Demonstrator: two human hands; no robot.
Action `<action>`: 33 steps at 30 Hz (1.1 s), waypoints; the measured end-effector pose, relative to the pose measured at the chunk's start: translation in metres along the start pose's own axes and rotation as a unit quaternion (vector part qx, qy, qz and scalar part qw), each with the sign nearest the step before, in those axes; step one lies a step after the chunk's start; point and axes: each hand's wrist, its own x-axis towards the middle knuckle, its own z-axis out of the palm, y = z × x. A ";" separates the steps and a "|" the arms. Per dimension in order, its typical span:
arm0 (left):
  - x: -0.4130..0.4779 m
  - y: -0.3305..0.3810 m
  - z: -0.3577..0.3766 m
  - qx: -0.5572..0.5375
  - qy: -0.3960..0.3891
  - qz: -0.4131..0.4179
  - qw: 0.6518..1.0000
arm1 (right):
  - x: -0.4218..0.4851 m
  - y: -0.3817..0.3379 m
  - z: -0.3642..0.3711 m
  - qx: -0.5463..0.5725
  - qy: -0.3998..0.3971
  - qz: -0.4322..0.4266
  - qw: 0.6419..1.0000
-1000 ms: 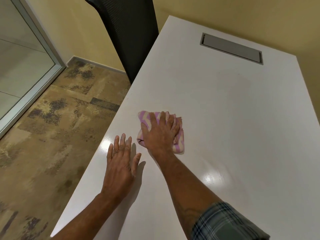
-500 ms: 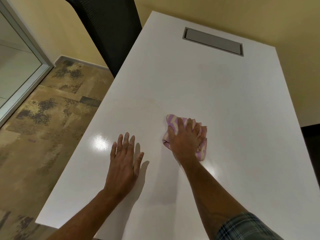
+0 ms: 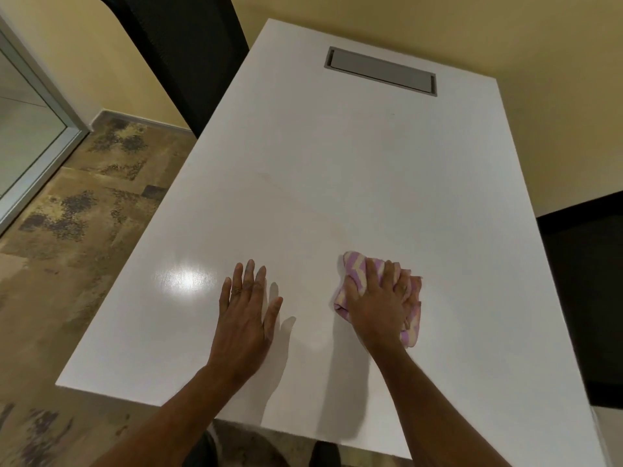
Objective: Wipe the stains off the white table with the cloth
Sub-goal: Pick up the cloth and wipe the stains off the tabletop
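A white table (image 3: 354, 156) fills the middle of the head view. A bunched pink and cream striped cloth (image 3: 355, 272) lies on its near right part. My right hand (image 3: 379, 299) presses down on the cloth, fingers curled over it, and hides most of it. My left hand (image 3: 244, 306) rests flat on the table top to the left of the cloth, fingers spread, holding nothing. A faint brownish streak (image 3: 296, 197) runs across the table beyond both hands.
A grey recessed cable hatch (image 3: 381, 70) sits at the table's far end. A black chair back (image 3: 188, 52) stands at the table's far left edge. A dark block (image 3: 586, 298) lies right of the table. Mottled brown floor (image 3: 67, 214) and a glass partition are at left.
My right hand has slid the cloth to the right across the table, away from my left hand. The left hand has stayed flat in place. The camera view has shifted.
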 end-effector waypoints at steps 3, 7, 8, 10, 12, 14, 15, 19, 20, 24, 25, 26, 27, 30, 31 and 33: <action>-0.012 0.009 0.002 -0.002 -0.005 0.001 1.000 | -0.022 0.016 0.004 -0.011 0.005 -0.021 1.000; -0.025 0.018 0.006 -0.003 0.000 -0.002 1.000 | -0.051 0.033 0.005 0.008 0.002 -0.028 1.000; -0.028 0.020 0.007 -0.003 0.002 -0.003 1.000 | -0.060 0.037 0.005 0.011 -0.003 -0.036 0.999; -0.034 0.025 0.010 -0.002 0.006 -0.006 1.000 | -0.077 0.046 0.006 0.016 -0.015 -0.057 0.998; -0.041 0.029 0.011 -0.002 0.007 -0.009 1.000 | -0.093 0.054 0.006 0.013 -0.028 -0.075 0.997; -0.047 0.033 0.013 -0.005 0.011 -0.012 1.000 | -0.108 0.060 0.007 0.005 -0.037 -0.093 0.995; -0.051 0.036 0.014 -0.006 0.012 -0.014 1.000 | -0.115 0.062 0.007 0.006 -0.037 -0.101 0.994; -0.073 0.043 0.018 -0.008 0.009 -0.042 0.999 | -0.140 0.068 0.012 0.008 -0.051 -0.140 0.989; -0.080 0.045 0.019 -0.004 0.008 -0.050 0.999 | -0.146 0.069 0.014 0.006 -0.059 -0.151 0.987; -0.110 0.056 0.016 -0.012 0.015 -0.085 0.996 | -0.166 0.066 0.011 -0.004 -0.075 -0.201 0.977; -0.115 0.059 0.015 -0.013 0.017 -0.092 0.996 | -0.170 0.065 0.011 -0.003 -0.074 -0.210 0.975; -0.120 0.060 0.013 -0.012 0.017 -0.097 0.995 | -0.172 0.063 0.010 0.000 -0.076 -0.220 0.973; -0.124 0.061 0.012 -0.009 0.017 -0.102 0.995 | -0.174 0.061 0.009 0.004 -0.079 -0.228 0.970; -0.131 0.062 0.007 0.008 0.021 -0.109 0.994 | -0.175 0.056 0.010 0.003 -0.090 -0.255 0.963; -0.132 0.060 0.004 0.014 0.024 -0.108 0.994 | -0.175 0.054 0.011 0.001 -0.095 -0.263 0.960; -0.135 0.056 0.000 0.025 0.027 -0.108 0.993 | -0.176 0.048 0.013 -0.002 -0.108 -0.280 0.954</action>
